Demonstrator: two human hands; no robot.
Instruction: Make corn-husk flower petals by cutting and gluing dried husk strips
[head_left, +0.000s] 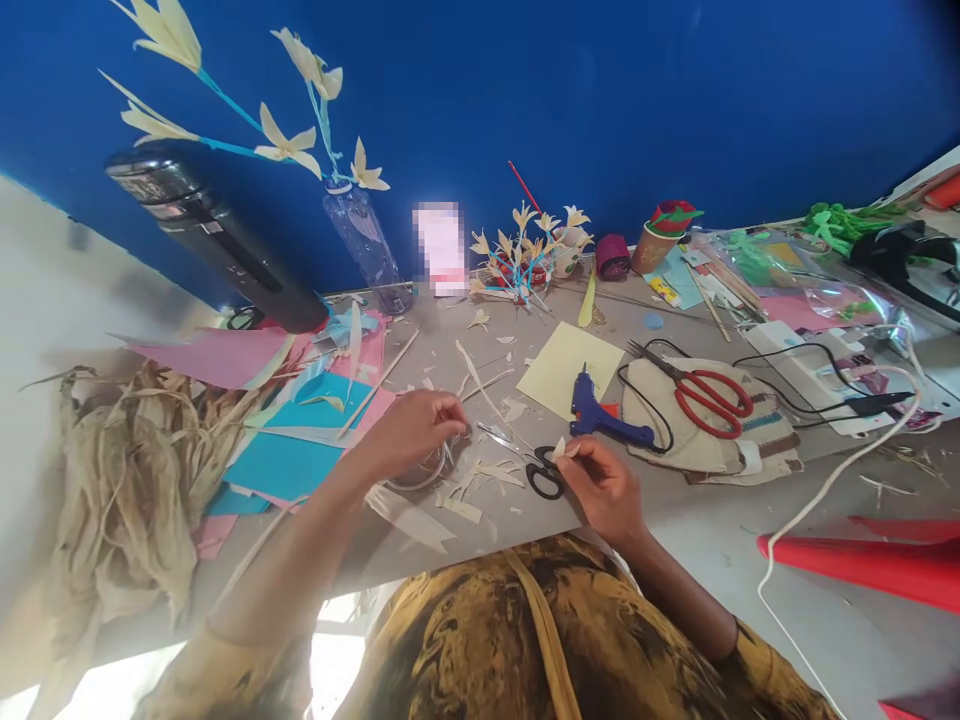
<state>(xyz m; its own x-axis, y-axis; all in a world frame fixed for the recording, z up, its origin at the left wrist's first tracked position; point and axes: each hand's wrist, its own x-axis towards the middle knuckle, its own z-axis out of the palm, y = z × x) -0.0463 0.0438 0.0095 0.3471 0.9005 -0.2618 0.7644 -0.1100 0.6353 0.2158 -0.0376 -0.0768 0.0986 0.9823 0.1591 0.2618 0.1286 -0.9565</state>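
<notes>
My right hand (pixel 606 492) pinches a small cream petal-like piece (pixel 559 450) between thumb and fingertips. Just beside it, black-handled scissors (pixel 544 484) lie on the table, blades pointing away to the left. My left hand (pixel 418 432) is closed, fingers curled together above a round clear ring-shaped thing (pixel 420 480). Whether those fingers hold anything is hidden. Pale husk-like strips and scraps (pixel 487 478) are scattered between the hands. A blue glue gun (pixel 604 412) rests beyond my right hand, partly on a pale yellow sheet (pixel 559 365).
Red-handled scissors (pixel 712 400) lie on a folded cloth (pixel 675 440) at right, near a white power strip (pixel 814 375) with cables. Dried husks (pixel 135 480) and blue sheets (pixel 277 460) are at left. A black flask (pixel 225 240), a bottle with flowers (pixel 364 235) and smaller flowers (pixel 525 250) stand behind.
</notes>
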